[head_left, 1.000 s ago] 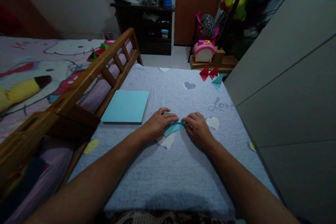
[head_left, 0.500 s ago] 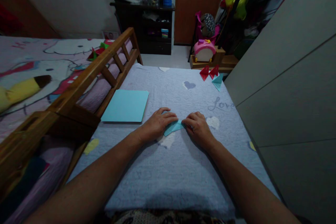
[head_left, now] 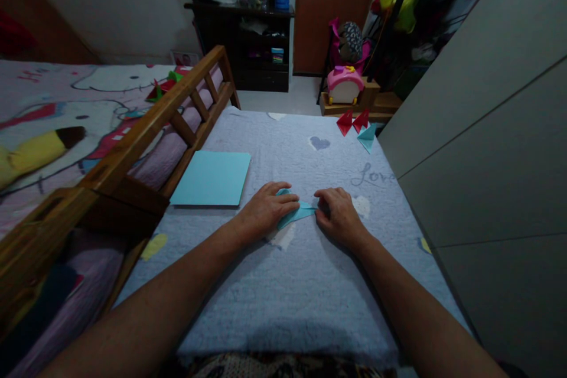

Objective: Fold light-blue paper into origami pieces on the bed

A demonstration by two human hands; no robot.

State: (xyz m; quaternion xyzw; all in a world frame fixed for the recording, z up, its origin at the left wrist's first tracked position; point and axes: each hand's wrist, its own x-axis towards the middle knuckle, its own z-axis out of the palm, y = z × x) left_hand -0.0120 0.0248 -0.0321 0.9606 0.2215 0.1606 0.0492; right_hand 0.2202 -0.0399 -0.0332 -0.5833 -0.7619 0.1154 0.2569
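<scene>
A folded piece of light blue paper (head_left: pixel 301 211) lies on the bed between my two hands, narrowing to a point on its right. My left hand (head_left: pixel 270 207) holds its left part down, fingers laid across it and covering much of that end. At the pointed right end, the curled fingers of my right hand (head_left: pixel 336 212) hold the tip, with the index finger raised a little off it. A stack of light blue square paper (head_left: pixel 212 178) lies to the left of my left hand.
Two red folded paper pieces (head_left: pixel 353 122) and a light blue one (head_left: pixel 367 137) stand at the bed's far right corner. A wooden bed rail (head_left: pixel 155 124) runs along the left. A pale cabinet (head_left: pixel 478 130) borders the right. The light blue bedsheet (head_left: pixel 283 301) lies underneath.
My right hand has slid slightly right along the folded paper, and its index finger has lifted. My left hand stays nearly in place. The folded paper's right end now looks narrower.
</scene>
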